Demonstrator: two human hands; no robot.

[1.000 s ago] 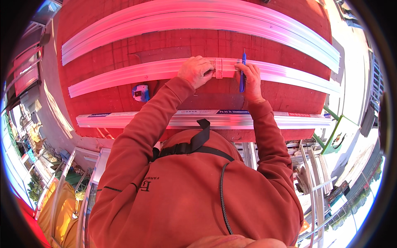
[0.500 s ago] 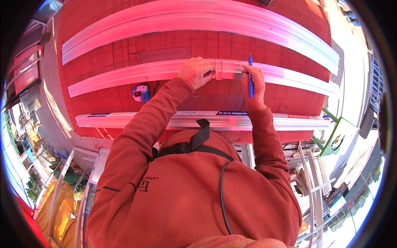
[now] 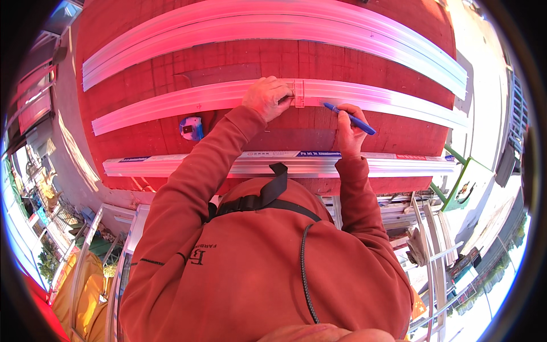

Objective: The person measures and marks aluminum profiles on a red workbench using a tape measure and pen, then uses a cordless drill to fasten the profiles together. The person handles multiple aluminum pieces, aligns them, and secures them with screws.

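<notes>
A long pale metal profile (image 3: 188,101) lies across the middle of the red work surface, tinted pink by the light. My left hand (image 3: 266,98) rests on it with bent fingers, pinching the left edge of a small pinkish rectangular piece (image 3: 299,93) set across the profile. Between the fingers of my right hand (image 3: 351,128) is a blue pen (image 3: 360,123), slanting up and left. Its tip is close to the profile's near edge, just right of the small piece; whether it touches cannot be made out.
Two more wide profiles (image 3: 273,28) lie side by side on the far part of the red table (image 3: 245,60). Another bundle with printed film (image 3: 399,165) runs along the near edge. A blue and white tape measure (image 3: 191,129) sits left of my left forearm.
The pen has swung from upright to a slant, its tip now down by the profile. My right hand has dropped slightly nearer to me. My left hand has stayed almost in place.
</notes>
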